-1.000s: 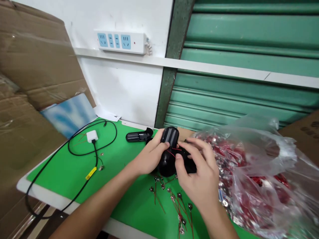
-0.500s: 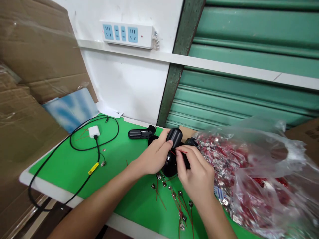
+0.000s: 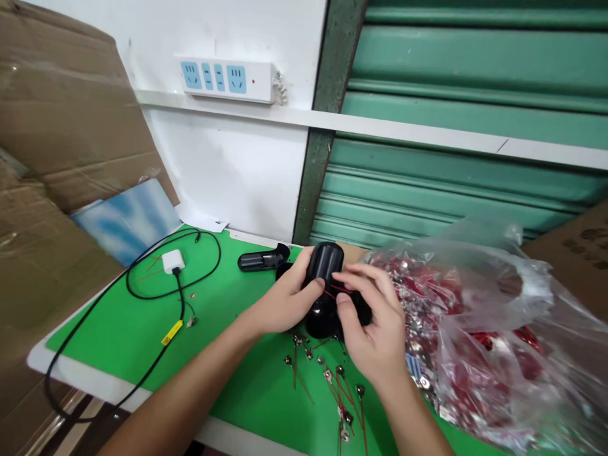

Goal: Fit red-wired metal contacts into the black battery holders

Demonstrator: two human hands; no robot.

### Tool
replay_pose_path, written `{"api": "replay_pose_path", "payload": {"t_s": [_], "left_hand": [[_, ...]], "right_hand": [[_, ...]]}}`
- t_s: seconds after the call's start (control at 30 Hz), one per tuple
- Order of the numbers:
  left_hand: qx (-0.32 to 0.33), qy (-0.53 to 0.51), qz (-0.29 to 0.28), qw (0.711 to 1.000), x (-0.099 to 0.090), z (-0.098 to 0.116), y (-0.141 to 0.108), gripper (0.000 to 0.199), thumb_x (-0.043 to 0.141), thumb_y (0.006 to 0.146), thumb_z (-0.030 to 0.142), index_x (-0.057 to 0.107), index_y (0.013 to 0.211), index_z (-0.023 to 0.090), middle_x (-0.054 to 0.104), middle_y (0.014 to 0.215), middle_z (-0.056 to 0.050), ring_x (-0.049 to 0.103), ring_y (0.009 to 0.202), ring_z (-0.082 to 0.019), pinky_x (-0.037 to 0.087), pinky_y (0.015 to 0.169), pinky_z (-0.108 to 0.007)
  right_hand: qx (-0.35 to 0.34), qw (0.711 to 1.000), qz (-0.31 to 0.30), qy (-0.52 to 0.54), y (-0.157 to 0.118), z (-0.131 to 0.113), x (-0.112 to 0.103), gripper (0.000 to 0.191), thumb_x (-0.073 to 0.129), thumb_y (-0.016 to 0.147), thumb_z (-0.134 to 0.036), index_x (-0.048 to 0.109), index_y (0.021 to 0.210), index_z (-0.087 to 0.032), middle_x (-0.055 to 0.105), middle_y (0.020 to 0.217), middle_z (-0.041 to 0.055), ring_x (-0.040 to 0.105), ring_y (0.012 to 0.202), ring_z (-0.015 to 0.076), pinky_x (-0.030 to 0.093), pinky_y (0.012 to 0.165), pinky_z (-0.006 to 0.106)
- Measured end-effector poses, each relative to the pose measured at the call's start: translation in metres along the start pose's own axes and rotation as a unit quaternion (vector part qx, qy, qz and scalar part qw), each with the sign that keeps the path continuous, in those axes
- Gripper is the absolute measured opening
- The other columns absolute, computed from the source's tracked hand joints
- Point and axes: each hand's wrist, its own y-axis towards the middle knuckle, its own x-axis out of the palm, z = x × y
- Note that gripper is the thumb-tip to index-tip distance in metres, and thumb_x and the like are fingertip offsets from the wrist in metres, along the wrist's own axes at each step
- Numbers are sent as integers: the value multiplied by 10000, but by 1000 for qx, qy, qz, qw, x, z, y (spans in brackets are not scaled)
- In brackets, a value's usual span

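A black plastic casing [image 3: 327, 259] with a rounded, ribbed end is gripped in my left hand [image 3: 285, 297], thumb pressed on its near side. At its lower part, a thin red wire [image 3: 342, 289] runs out to the right. My right hand [image 3: 377, 326] is beside the casing, thumb and fingertips spread on either side of the wire. Other glossy black parts [image 3: 320, 320] sit beneath my hands, partly hidden. Below them, several small metal contacts [image 3: 341, 396] with red wires lie scattered on the green tabletop [image 3: 256, 386].
To the right, a clear plastic bag [image 3: 475, 335] bulges with red-wired metal pieces. Another black casing part [image 3: 263, 258] lies at the back. A black cable [image 3: 178, 291] with a white adapter [image 3: 173, 261] loops at left. Cardboard [image 3: 71, 107] stands along the left edge.
My right thumb and fingers have moved apart from their pinch on the red wire. The black casing has tipped slightly more upright in my left hand. The camera view has shifted a little.
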Motion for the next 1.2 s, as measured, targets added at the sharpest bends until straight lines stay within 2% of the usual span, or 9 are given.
{"api": "replay_pose_path", "payload": {"t_s": [0.07, 0.13, 0.2, 0.3, 0.53, 0.7, 0.93, 1.1, 1.2], "left_hand": [[22, -1, -22, 999, 0, -1, -1, 455, 445, 948, 235, 437, 1401, 194, 595, 1334, -70, 555, 1237, -202, 458, 1178, -381], [25, 9, -35, 999, 1, -3, -2, 438, 438, 958, 234, 416, 1394, 195, 585, 1335, -78, 552, 1221, -199, 467, 1166, -386], [20, 23, -43, 999, 3, -5, -3, 415, 438, 972, 250, 397, 1381, 195, 582, 1299, -81, 548, 1193, -201, 486, 1136, -394], [14, 34, -57, 998, 4, -7, -5, 375, 446, 983, 279, 387, 1343, 192, 573, 1222, -74, 542, 1138, -200, 513, 1078, -394], [18, 41, -75, 996, 1, -7, -5, 354, 462, 1005, 325, 363, 1321, 201, 553, 1149, -59, 538, 1064, -185, 526, 984, -360], [28, 55, -76, 995, -2, -7, -4, 330, 458, 1015, 323, 361, 1305, 199, 554, 1128, -54, 545, 1004, -169, 530, 911, -326], [64, 80, -43, 994, 2, -9, -5, 283, 434, 1029, 295, 360, 1284, 199, 570, 1155, -66, 578, 1037, -169, 520, 942, -324], [65, 86, -42, 993, 5, -10, -5, 269, 440, 1026, 289, 366, 1268, 198, 593, 1145, -72, 598, 1020, -170, 523, 911, -313], [49, 86, -36, 994, 4, -9, -5, 294, 449, 1016, 290, 373, 1280, 186, 598, 1157, -79, 596, 1025, -174, 522, 920, -318]], "right_hand": [[40, 999, 4, 35, -1, 2, 0, 383, 559, 984, -183, 663, 1344, -264, 630, 1365, 129, 656, 1234, 258, 634, 977, 446], [74, 994, -21, 76, -4, 6, 1, 555, 538, 994, -175, 507, 1536, -290, 576, 1497, 131, 639, 1307, 257, 642, 991, 428], [91, 988, -57, 110, -7, 8, 2, 647, 521, 1002, -158, 388, 1619, -301, 530, 1583, 123, 626, 1355, 251, 636, 1017, 407], [96, 982, -86, 134, -10, 10, 2, 671, 529, 1000, -145, 371, 1630, -310, 514, 1617, 109, 631, 1364, 247, 644, 1001, 372], [132, 974, -91, 161, -7, 6, -3, 647, 597, 970, -163, 433, 1579, -306, 579, 1555, 130, 725, 1205, 233, 668, 931, 363], [157, 963, -98, 195, -8, 6, 0, 609, 569, 1023, -225, 398, 1599, -327, 525, 1605, 122, 705, 1255, 229, 642, 1004, 382], [171, 959, -75, 213, -14, 0, 11, 568, 518, 1061, -260, 390, 1602, -372, 445, 1671, 61, 571, 1433, 263, 553, 1146, 467], [169, 961, -62, 210, -17, 1, 15, 573, 511, 1065, -255, 373, 1611, -361, 503, 1623, 73, 562, 1442, 263, 556, 1147, 468], [163, 963, -68, 202, -17, 3, 16, 580, 503, 1060, -238, 366, 1613, -348, 486, 1633, 84, 620, 1375, 251, 596, 1096, 435]]}}
